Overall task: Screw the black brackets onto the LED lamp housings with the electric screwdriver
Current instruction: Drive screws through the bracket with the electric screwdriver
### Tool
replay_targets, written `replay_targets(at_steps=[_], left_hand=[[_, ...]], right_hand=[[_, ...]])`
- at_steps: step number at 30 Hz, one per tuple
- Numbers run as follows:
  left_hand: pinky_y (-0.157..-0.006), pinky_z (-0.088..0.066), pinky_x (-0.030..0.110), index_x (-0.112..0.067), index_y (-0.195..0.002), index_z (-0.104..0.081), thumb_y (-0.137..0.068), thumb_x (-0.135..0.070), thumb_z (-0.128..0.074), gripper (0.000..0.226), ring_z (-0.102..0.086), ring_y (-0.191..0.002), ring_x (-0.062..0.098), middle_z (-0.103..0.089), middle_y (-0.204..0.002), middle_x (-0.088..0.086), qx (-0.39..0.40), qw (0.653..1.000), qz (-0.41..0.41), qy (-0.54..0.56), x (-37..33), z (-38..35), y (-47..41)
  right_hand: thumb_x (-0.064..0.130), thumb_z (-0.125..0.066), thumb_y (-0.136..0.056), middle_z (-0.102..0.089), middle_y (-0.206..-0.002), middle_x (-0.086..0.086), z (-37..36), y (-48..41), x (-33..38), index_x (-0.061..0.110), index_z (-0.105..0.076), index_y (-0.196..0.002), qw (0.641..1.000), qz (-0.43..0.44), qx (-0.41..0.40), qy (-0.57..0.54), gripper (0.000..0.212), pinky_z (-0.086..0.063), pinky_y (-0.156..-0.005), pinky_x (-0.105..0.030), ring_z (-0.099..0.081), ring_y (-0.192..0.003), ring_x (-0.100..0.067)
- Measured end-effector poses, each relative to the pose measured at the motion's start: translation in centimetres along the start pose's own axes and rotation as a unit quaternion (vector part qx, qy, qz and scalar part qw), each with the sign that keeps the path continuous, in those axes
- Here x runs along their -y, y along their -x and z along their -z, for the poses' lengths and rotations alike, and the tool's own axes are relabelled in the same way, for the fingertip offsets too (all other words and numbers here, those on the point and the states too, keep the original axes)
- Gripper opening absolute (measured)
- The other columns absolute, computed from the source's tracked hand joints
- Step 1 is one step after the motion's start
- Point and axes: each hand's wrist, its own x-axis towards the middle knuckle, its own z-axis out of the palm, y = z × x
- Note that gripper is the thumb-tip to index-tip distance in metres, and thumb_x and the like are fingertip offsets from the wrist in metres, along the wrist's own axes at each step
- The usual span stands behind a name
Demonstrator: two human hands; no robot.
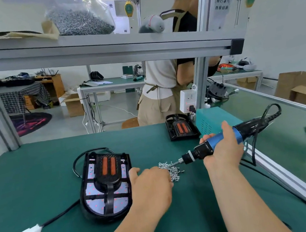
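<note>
The right hand is gripping the electric screwdriver, its bit dipping into the screw pile just right of the near LED lamp housing bearing its black bracket, while the left hand is resting at the pile with its fingers hidden and its grasp untellable, so a crookedly seated screw is risking dropping off or cross-threading.

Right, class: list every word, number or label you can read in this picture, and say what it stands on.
None can be quoted for certain.
White sheet, upper right: two rows of Chinese characters, too blurred to read.
White notice behind the bag of screws: one character, blurred.
Yellow balancer: label too small.
Electric screwdriver, LED lamp housing: no text visible.
</note>
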Motion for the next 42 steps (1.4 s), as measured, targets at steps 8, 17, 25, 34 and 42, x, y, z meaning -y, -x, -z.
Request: replay_targets(at_steps=[8,17,25,34,42], left_hand=[[-0.08,-0.031,0.034,-0.028,-0.086,-0.051,-0.093,-0.012,-0.047,0.017,-0.059,-0.088,0.02,-0.06,-0.09,-0.007,-0.054,0.997,-0.01,0.059,0.6,0.5,-0.1],[-0.054,-0.055,0.014,-0.001,-0.092,-0.067,-0.093,0.004,-0.057,0.011,-0.065,-0.056,0.003,-0.068,-0.063,0.0,0.002,0.568,0.183,0.803,2.8,3.9,0.0],[-0.059,-0.054,0.013,-0.006,-0.099,-0.067,-0.096,0.007,-0.051,0.021,-0.064,-0.059,0.002,-0.066,-0.067,-0.003,-0.04,0.584,0.159,0.795,3.3,3.3,0.0],[-0.065,-0.055,0.014,-0.013,-0.107,-0.064,-0.096,0.008,-0.052,0.027,-0.062,-0.064,0.001,-0.061,-0.072,-0.004,-0.049,0.639,0.113,0.759,3.0,3.0,0.2],[-0.07,-0.053,0.019,-0.014,-0.108,-0.063,-0.096,0.006,-0.053,0.025,-0.061,-0.065,0.004,-0.061,-0.073,-0.003,-0.045,0.684,0.109,0.72,3.3,2.9,0.3]], right_hand=[[0.021,-0.072,-0.088,-0.052,-0.057,-0.003,0.0,0.4,-0.6,0.016,-0.051,-0.096,1.0,-0.011,0.017,-0.02,0.023,-0.051,-0.052,-0.029,-0.053,-0.046,-0.018],[0.026,-0.072,-0.088,-0.054,-0.059,-0.003,-1.2,2.2,-1.2,0.013,-0.05,-0.105,0.985,-0.087,0.093,-0.116,0.031,-0.052,-0.054,-0.028,-0.054,-0.047,-0.017],[0.03,-0.069,-0.09,-0.053,-0.056,-0.002,-1.9,3.1,-0.8,0.016,-0.049,-0.09,0.984,-0.07,0.102,-0.128,0.024,-0.051,-0.054,-0.028,-0.053,-0.048,-0.018],[0.03,-0.067,-0.091,-0.052,-0.055,-0.001,-2.2,3.7,-0.4,0.016,-0.05,-0.083,0.984,-0.057,0.113,-0.126,0.024,-0.05,-0.053,-0.028,-0.053,-0.045,-0.017],[0.029,-0.068,-0.091,-0.052,-0.058,-0.001,-2.4,3.9,-0.3,0.015,-0.05,-0.089,0.984,-0.051,0.122,-0.115,0.023,-0.05,-0.054,-0.026,-0.051,-0.047,-0.016]])
